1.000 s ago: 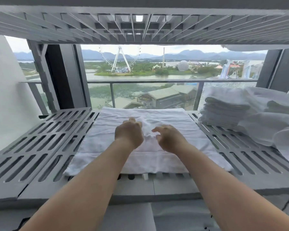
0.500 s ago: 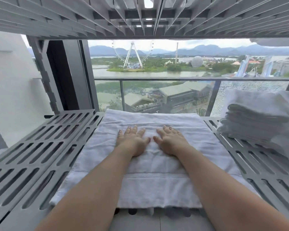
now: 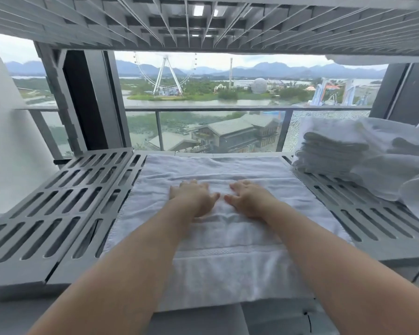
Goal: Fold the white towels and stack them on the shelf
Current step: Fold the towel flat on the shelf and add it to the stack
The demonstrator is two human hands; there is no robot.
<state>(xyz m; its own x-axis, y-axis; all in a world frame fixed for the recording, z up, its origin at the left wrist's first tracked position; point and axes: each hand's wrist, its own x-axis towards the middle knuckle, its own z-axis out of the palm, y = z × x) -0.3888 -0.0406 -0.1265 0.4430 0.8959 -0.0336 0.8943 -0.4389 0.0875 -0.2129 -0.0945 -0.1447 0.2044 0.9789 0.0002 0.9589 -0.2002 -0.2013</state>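
While both of my hands rest palm-down on the white towel (image 3: pixel 218 228), I treat the current step as smoothing. The left hand (image 3: pixel 191 199) and the right hand (image 3: pixel 248 200) lie side by side near the towel's middle, fingers spread flat and thumbs almost touching; neither pinches any cloth. One second ago both hands were bunched around a raised gather of fabric at this same spot. Half a second ago they had flattened. Now the gather is gone and only shallow creases run ahead of my fingertips. I judge that the fold has been laid down and is being pressed.

The towel lies spread on the slatted grey shelf (image 3: pixel 58 213), under and around both hands, its near edge overhanging the shelf front below my forearms. To the right of my right hand, well apart from it, sits a stack of folded towels (image 3: pixel 329 153), with loose unfolded towels (image 3: pixel 397 170) beyond it. This towel is not yet compact enough to stack; further folds appear necessary.
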